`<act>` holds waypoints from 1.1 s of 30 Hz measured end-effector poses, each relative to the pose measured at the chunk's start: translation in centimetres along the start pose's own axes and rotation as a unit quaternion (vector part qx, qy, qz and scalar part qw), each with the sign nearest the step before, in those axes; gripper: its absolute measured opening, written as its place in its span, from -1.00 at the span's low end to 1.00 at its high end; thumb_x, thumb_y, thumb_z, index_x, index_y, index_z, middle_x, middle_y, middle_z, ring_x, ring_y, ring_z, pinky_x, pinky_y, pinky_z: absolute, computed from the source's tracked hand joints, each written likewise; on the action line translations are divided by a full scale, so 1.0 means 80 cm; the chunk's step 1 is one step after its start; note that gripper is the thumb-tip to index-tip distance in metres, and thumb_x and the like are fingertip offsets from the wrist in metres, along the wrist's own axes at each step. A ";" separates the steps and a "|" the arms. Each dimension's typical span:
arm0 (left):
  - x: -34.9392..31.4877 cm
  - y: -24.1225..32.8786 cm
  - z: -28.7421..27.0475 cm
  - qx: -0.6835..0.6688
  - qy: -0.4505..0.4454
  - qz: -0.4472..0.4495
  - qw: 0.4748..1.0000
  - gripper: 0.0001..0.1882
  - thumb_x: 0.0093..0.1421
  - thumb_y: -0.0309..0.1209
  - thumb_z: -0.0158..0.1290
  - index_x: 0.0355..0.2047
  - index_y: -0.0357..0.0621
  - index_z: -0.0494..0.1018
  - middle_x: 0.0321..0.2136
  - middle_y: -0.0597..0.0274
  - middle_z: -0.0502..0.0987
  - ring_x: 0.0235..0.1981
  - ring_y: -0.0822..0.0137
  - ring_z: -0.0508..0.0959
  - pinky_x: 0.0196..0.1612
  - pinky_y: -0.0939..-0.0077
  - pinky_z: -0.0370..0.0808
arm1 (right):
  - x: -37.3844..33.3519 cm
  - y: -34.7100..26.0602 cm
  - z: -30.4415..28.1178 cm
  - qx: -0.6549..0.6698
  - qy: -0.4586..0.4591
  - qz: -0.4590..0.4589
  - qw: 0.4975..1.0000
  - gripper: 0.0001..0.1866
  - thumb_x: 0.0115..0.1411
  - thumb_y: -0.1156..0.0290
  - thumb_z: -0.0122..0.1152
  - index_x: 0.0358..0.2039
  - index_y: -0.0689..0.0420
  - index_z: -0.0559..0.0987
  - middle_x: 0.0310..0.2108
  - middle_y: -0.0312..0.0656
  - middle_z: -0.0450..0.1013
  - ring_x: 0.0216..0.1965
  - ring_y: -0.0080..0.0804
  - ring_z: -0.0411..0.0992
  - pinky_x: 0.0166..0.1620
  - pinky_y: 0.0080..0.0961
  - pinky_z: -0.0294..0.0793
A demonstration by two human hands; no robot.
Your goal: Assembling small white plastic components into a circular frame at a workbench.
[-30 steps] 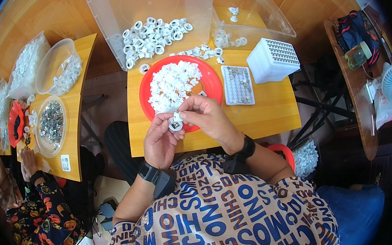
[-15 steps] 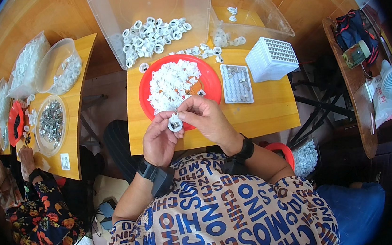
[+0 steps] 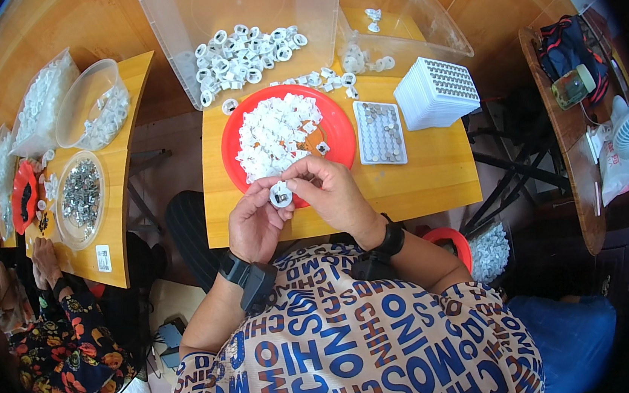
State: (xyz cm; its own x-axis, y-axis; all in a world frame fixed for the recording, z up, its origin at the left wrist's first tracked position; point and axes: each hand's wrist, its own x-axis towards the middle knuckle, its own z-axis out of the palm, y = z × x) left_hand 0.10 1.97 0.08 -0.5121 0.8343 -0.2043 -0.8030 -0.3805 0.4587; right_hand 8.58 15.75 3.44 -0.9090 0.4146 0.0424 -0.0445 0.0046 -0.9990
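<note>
Between my two hands is a small round white plastic part with a dark, metallic middle. My left hand grips it by the edge with fingers and thumb. The fingertips of my right hand pinch at its top; any smaller piece in that pinch is too small to make out. Just beyond my hands sits a red plate heaped with small white plastic pieces. To its right lies a white tray with silver coin-like discs in some of its pockets.
A tilted clear bin holds finished-looking round white parts. Stacked white trays stand at the table's right. At left, a co-worker's hand rests by a table with a tub of metal bits. A red-rimmed container is low right.
Both hands stay over the plate's near edge, holding the round white part. It is turned slightly, and the view has shifted very little.
</note>
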 end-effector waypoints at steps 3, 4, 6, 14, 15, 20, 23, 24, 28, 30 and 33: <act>0.001 -0.001 -0.002 0.016 0.004 -0.002 1.000 -0.72 0.26 -0.39 -0.12 -0.08 -0.30 0.32 -0.23 0.03 0.48 -0.32 0.21 0.52 -0.26 0.46 0.49 | 0.001 0.001 -0.001 -0.041 0.008 -0.011 0.999 -0.91 0.19 0.57 0.07 -0.31 0.30 0.51 -0.41 -0.26 0.49 -0.42 -0.64 0.44 -0.35 -0.67 0.45; 0.001 -0.001 -0.002 0.017 -0.003 -0.005 1.000 -0.72 0.27 -0.38 -0.12 -0.07 -0.30 0.31 -0.24 0.04 0.48 -0.33 0.22 0.52 -0.26 0.46 0.49 | 0.001 0.003 -0.001 -0.040 0.008 -0.011 0.999 -0.91 0.19 0.57 0.07 -0.31 0.30 0.51 -0.41 -0.26 0.49 -0.42 -0.64 0.44 -0.35 -0.67 0.45; 0.002 0.000 -0.003 0.018 -0.009 -0.009 1.000 -0.71 0.27 -0.38 -0.12 -0.07 -0.30 0.31 -0.25 0.04 0.48 -0.34 0.22 0.52 -0.27 0.46 0.49 | 0.001 0.010 -0.001 0.060 -0.009 0.011 0.998 -0.91 0.21 0.56 0.06 -0.29 0.29 0.49 -0.41 -0.26 0.48 -0.41 -0.65 0.43 -0.34 -0.67 0.44; 0.003 0.001 0.001 0.031 0.011 -0.005 0.999 -0.74 0.27 -0.38 -0.12 -0.11 -0.28 0.31 -0.31 0.10 0.49 -0.38 0.30 0.51 -0.30 0.53 0.46 | -0.002 -0.001 0.001 0.058 -0.023 0.023 0.998 -0.93 0.20 0.57 0.07 -0.31 0.30 0.48 -0.41 -0.25 0.46 -0.45 -0.63 0.44 -0.37 -0.66 0.45; 0.003 0.000 -0.001 0.031 0.012 -0.006 0.999 -0.74 0.27 -0.38 -0.12 -0.11 -0.28 0.31 -0.31 0.10 0.49 -0.38 0.30 0.51 -0.30 0.53 0.46 | -0.003 -0.001 0.001 0.048 -0.018 0.027 0.998 -0.93 0.20 0.58 0.07 -0.32 0.30 0.48 -0.41 -0.25 0.45 -0.46 -0.62 0.44 -0.38 -0.66 0.45; 0.003 -0.001 -0.002 0.033 0.000 0.001 0.999 -0.75 0.30 -0.37 -0.14 -0.11 -0.27 0.31 -0.27 0.07 0.48 -0.37 0.26 0.52 -0.28 0.49 0.49 | -0.004 0.003 0.004 -0.037 0.005 -0.005 0.999 -0.94 0.17 0.56 0.11 -0.35 0.27 0.49 -0.41 -0.21 0.43 -0.47 -0.55 0.46 -0.40 -0.61 0.45; 0.002 0.001 0.007 0.060 0.005 0.004 0.998 -0.81 0.30 -0.40 -0.14 -0.14 -0.22 0.32 -0.31 0.13 0.49 -0.38 0.34 0.52 -0.30 0.55 0.48 | -0.004 0.008 0.004 -0.087 0.013 -0.039 0.995 -0.94 0.14 0.55 0.13 -0.37 0.25 0.48 -0.41 -0.16 0.42 -0.43 -0.42 0.46 -0.36 -0.53 0.44; 0.002 0.001 0.008 0.060 0.005 0.004 0.998 -0.81 0.30 -0.40 -0.14 -0.14 -0.22 0.32 -0.31 0.13 0.49 -0.38 0.34 0.52 -0.30 0.55 0.48 | -0.003 0.009 0.004 -0.110 0.013 -0.063 0.992 -0.94 0.13 0.55 0.13 -0.37 0.24 0.48 -0.41 -0.13 0.42 -0.39 -0.34 0.46 -0.32 -0.47 0.44; 0.001 0.001 0.009 0.076 0.014 0.005 0.997 -0.82 0.32 -0.40 -0.16 -0.14 -0.19 0.32 -0.32 0.15 0.49 -0.42 0.37 0.52 -0.37 0.59 0.49 | -0.003 0.003 0.003 -0.162 0.017 -0.099 0.982 -0.95 0.12 0.54 0.12 -0.39 0.22 0.47 -0.41 -0.11 0.41 -0.31 -0.20 0.42 -0.25 -0.38 0.41; 0.001 0.001 0.009 0.081 0.017 0.004 0.997 -0.82 0.32 -0.40 -0.16 -0.14 -0.19 0.32 -0.32 0.16 0.49 -0.44 0.38 0.52 -0.39 0.61 0.50 | -0.004 0.002 0.002 -0.196 0.017 -0.126 0.972 -0.95 0.12 0.52 0.11 -0.39 0.20 0.46 -0.42 -0.12 0.41 -0.29 -0.16 0.41 -0.22 -0.35 0.40; 0.001 0.001 0.010 0.081 0.020 0.001 0.996 -0.82 0.32 -0.39 -0.16 -0.14 -0.19 0.33 -0.33 0.16 0.49 -0.45 0.38 0.52 -0.40 0.61 0.50 | -0.004 -0.002 0.002 -0.233 0.013 -0.154 0.960 -0.95 0.11 0.53 0.12 -0.39 0.19 0.46 -0.42 -0.13 0.41 -0.31 -0.16 0.41 -0.24 -0.35 0.40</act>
State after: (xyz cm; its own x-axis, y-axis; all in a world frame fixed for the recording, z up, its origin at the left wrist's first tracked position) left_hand 0.22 2.33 0.80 -0.5275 0.8159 -0.2368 -0.7439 -0.3089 0.5926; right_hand 8.79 15.49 3.59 -0.8711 0.3513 0.3433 -0.1141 0.5351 -0.8370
